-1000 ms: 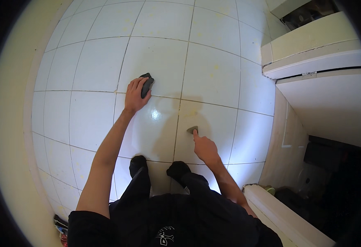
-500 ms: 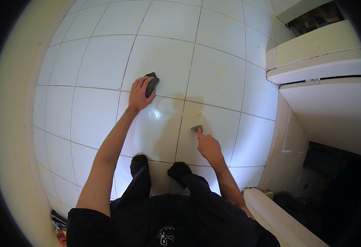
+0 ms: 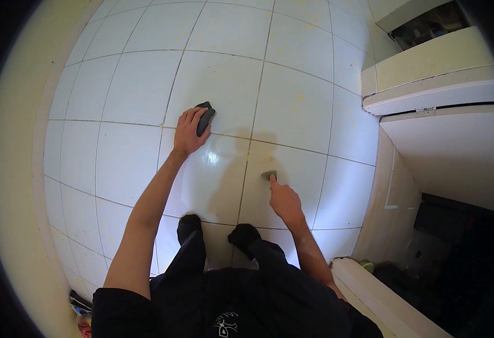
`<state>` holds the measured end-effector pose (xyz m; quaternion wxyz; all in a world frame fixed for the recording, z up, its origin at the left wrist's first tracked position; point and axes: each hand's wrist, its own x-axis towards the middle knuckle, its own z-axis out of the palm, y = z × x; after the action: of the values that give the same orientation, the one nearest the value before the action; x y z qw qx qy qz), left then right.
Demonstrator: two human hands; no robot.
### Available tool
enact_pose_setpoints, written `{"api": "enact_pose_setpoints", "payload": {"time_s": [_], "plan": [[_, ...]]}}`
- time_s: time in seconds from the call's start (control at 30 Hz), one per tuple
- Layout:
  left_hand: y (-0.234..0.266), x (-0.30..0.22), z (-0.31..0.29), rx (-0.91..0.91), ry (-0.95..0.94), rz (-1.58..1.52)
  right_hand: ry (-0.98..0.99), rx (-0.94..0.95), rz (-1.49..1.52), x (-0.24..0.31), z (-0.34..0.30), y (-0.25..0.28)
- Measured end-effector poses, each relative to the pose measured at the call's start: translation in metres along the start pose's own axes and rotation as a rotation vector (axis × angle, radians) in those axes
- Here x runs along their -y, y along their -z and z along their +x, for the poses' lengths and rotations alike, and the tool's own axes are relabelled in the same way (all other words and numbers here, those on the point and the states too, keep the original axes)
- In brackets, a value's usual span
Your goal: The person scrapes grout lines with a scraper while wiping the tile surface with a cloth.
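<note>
Head view: left hand [image 3: 186, 134] presses dark sponge [image 3: 204, 118] on floor tile [image 3: 224, 79].

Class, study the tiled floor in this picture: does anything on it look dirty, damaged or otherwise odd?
Yes. Small yellowish specks dot the white floor tiles, mostly far from the person. Otherwise the tiles look whole. The left hand holds a dark pad on the floor.

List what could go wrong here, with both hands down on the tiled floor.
1. The tile between the hands shines as if wet; the feet planted close behind might slip.
2. The left hand presses a dark pad far forward, so losing grip could tip the person over.
3. The right hand works a small grey piece with its fingertips, which may scrape the floor.
</note>
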<state>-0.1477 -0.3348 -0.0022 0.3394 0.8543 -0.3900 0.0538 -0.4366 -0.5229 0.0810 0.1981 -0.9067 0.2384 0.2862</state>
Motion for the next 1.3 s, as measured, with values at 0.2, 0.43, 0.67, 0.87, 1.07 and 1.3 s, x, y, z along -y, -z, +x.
{"api": "enact_pose_setpoints", "payload": {"time_s": [0.2,0.43,0.67,0.87,1.07,1.3], "plan": [[0.0,0.0,-0.002,0.005,0.016,0.017,-0.015,-0.003,0.028,-0.005,0.003,0.002],[-0.001,0.0,0.003,0.01,0.01,0.026,-0.001,-0.027,0.028,-0.007,0.003,0.01],[-0.002,0.001,-0.001,0.025,0.013,0.021,0.119,-0.097,0.03,-0.013,-0.011,0.014],[-0.002,-0.002,0.001,-0.011,0.009,0.024,-0.115,-0.252,0.234,-0.037,-0.059,0.004],[0.0,-0.001,0.001,0.007,0.011,0.002,-0.187,-0.106,0.317,-0.052,-0.091,-0.063],[-0.003,-0.003,0.002,0.011,0.008,-0.002,-0.297,-0.141,0.498,-0.037,-0.059,-0.098]]}}
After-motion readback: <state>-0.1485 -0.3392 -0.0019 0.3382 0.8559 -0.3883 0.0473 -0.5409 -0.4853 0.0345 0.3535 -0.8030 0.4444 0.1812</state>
